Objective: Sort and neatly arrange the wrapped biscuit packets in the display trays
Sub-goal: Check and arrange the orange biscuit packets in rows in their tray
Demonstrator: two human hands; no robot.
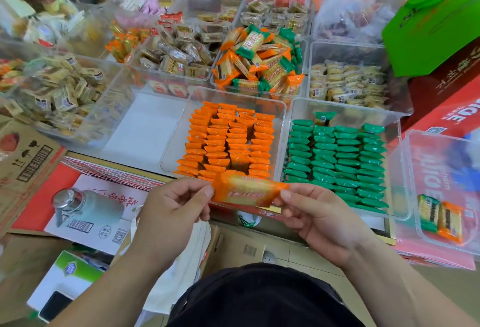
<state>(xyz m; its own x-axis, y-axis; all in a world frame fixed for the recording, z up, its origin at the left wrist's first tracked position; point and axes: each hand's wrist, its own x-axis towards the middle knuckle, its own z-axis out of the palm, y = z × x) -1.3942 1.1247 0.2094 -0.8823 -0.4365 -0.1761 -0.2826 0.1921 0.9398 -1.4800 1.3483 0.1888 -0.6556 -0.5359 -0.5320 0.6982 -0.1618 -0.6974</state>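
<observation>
Pinching an orange packet point(249, 191) by its crimped ends, the left hand point(171, 212) and right hand point(319, 217) stretch it flat just before the orange tray point(171, 145). Presumably this straightens it for the near row, while the green tray point(394, 129) beside looks nearly full.

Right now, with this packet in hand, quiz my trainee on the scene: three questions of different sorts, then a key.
1. True or false: the left grip and the right grip each pinch one end of the held packet.
2. The far-right tray holds: A) one green packet and one orange-wrapped packet; B) full orange rows; C) a bottle.
3. Fill in: the neighbouring tray, right of the orange-filled tray, holds neat rows of ___ packets.
Key: 1 true; 2 A; 3 green.
</observation>
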